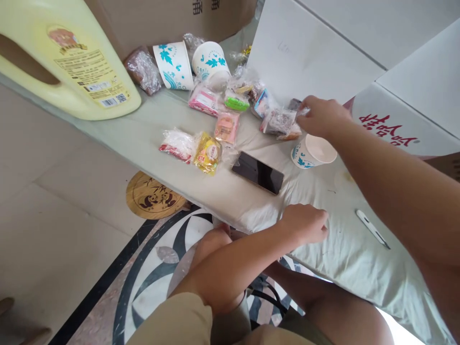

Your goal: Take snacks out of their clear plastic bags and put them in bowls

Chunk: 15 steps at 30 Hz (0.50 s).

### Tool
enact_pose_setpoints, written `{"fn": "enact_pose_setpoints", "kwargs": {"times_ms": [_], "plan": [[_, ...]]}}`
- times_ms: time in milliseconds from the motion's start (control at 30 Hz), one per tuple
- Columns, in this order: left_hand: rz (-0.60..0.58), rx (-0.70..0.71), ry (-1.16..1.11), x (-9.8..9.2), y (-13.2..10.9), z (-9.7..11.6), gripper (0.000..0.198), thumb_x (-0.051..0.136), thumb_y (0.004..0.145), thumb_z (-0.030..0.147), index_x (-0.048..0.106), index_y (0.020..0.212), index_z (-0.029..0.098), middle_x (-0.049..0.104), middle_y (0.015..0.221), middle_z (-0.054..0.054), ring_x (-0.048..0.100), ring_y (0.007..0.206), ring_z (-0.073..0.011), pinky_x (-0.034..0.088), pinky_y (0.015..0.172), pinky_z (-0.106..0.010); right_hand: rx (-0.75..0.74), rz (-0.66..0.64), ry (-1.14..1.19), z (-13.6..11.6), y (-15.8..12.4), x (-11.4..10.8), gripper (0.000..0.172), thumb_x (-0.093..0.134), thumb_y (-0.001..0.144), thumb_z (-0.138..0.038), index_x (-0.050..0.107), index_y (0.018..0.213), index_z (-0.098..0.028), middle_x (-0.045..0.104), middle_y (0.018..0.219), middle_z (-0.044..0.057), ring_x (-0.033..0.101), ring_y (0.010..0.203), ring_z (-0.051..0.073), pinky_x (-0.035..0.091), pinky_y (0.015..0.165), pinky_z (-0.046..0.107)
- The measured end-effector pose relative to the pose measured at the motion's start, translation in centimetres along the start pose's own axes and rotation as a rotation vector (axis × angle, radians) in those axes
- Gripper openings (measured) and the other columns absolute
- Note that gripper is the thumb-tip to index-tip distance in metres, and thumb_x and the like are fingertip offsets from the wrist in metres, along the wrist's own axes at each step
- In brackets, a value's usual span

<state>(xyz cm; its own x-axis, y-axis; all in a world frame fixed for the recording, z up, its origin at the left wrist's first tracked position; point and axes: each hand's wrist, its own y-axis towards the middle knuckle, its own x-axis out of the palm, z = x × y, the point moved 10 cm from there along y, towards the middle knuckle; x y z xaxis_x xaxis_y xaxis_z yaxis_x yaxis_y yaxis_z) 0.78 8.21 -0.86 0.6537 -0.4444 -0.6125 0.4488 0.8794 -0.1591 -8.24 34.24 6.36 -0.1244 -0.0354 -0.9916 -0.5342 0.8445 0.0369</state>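
Observation:
My right hand [319,115] reaches to the packaged snacks and pinches the clear wrapper of a snack packet [280,122], just above a white paper cup [313,152] with blue leaves. My left hand [306,223] rests closed on the cloth near the table's front edge; whether anything is inside it is hidden. A black phone [258,172] lies flat between the left hand and the snacks. Left of the phone are a yellow packet [208,153], a pink packet [226,128] and a red-and-white packet [177,145]. A green packet [236,102] lies farther back.
A large yellow jug [93,62] stands at the left. Two paper cups [173,66] lie at the back by a cardboard box [161,24]. White boxes [309,52] stand behind. A white pen-like cutter [373,229] lies at the right. Below is a round wooden stool [154,195].

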Motion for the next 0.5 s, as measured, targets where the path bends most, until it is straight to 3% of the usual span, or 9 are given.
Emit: {"fn": "enact_pose_setpoints", "kwargs": {"times_ms": [67,133,233,367,433,500], "plan": [[0.007,-0.010,0.007,-0.1,0.1,-0.1,0.030,0.046,0.094,0.031,0.068,0.112,0.021,0.074,0.102,-0.012,0.073,0.095,-0.0302,0.052,0.072,-0.038,0.103,-0.161,-0.110,-1.6,-0.1,1.6,0.065,0.074,0.074,-0.033,0.061,0.138,-0.028,0.070,0.107,0.012,0.063,0.109,0.040,0.047,0.095,0.063],[0.013,-0.021,0.016,-0.1,0.1,-0.1,0.031,0.045,0.094,0.031,0.068,0.112,0.021,0.074,0.103,-0.013,0.073,0.095,-0.0298,0.052,0.072,-0.037,0.128,-0.226,-0.128,-3.7,-0.9,2.9,0.068,0.074,0.073,-0.030,0.061,0.139,-0.025,0.070,0.118,0.015,0.062,0.114,0.041,0.047,0.098,0.060],[0.017,-0.018,0.026,0.0,0.1,0.0,0.031,0.045,0.094,0.031,0.068,0.112,0.021,0.075,0.103,-0.013,0.073,0.097,-0.0303,0.052,0.072,-0.037,0.125,-0.138,-0.122,-5.8,-2.6,2.8,0.056,0.067,0.080,-0.029,0.065,0.135,-0.023,0.067,0.126,0.017,0.060,0.121,0.042,0.043,0.103,0.063],[-0.002,-0.021,0.032,0.4,0.1,0.0,0.030,0.045,0.094,0.031,0.067,0.112,0.020,0.075,0.104,-0.013,0.073,0.099,-0.0310,0.052,0.074,-0.038,0.062,-0.054,-0.151,-6.3,-5.1,1.9,0.034,0.059,0.089,-0.033,0.072,0.116,-0.018,0.063,0.132,0.019,0.058,0.126,0.044,0.038,0.107,0.067],[-0.016,-0.024,0.037,0.7,0.3,0.2,0.030,0.044,0.095,0.031,0.066,0.112,0.020,0.075,0.105,-0.014,0.072,0.100,-0.0312,0.051,0.074,-0.038,0.040,-0.047,-0.110,-5.9,-5.5,1.9,0.033,0.059,0.090,-0.035,0.071,0.117,-0.019,0.062,0.132,0.019,0.058,0.125,0.042,0.042,0.105,0.064],[-0.025,-0.019,0.043,0.9,0.5,0.5,0.029,0.044,0.094,0.030,0.066,0.111,0.020,0.075,0.106,-0.014,0.072,0.099,-0.0310,0.051,0.075,-0.039,0.033,-0.021,-0.068,-5.1,-5.3,2.0,0.044,0.062,0.089,-0.035,0.063,0.130,-0.021,0.059,0.136,0.018,0.057,0.125,0.041,0.044,0.104,0.061]]}}
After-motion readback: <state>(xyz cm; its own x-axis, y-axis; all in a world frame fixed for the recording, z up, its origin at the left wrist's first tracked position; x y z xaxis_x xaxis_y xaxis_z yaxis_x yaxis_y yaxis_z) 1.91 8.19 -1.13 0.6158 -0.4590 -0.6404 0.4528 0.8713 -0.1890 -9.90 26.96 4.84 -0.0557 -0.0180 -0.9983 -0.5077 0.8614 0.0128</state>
